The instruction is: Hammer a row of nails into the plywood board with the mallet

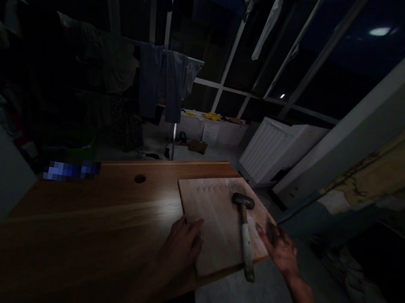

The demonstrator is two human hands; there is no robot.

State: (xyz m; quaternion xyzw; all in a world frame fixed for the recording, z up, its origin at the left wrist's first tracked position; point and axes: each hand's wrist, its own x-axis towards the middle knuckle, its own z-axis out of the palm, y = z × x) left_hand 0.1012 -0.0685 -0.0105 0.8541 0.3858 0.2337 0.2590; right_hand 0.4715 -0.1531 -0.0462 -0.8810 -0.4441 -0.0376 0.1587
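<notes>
A pale wooden board (pixel 213 226) lies on the table near its right corner. Along its far edge runs a row of several thin nails (pixel 215 189), small and dim. A hammer (pixel 246 226) rests across the board's right part, its dark head toward the far side and its light handle overhanging the near edge. My left hand (pixel 183 241) holds the board's left edge with bent fingers. At the right edge, my right hand (pixel 281 248) grips the board, thumb on its top. Neither hand touches the hammer.
The brown wooden table (pixel 97 222) has a round hole (pixel 140 178) near its far edge. A blurred blue item (pixel 71 171) lies at the far left. Beyond stand a clothes rack with hanging trousers (pixel 160 80) and a white ribbed appliance (pixel 273 148). A patterned curtain (pixel 390 167) hangs at right.
</notes>
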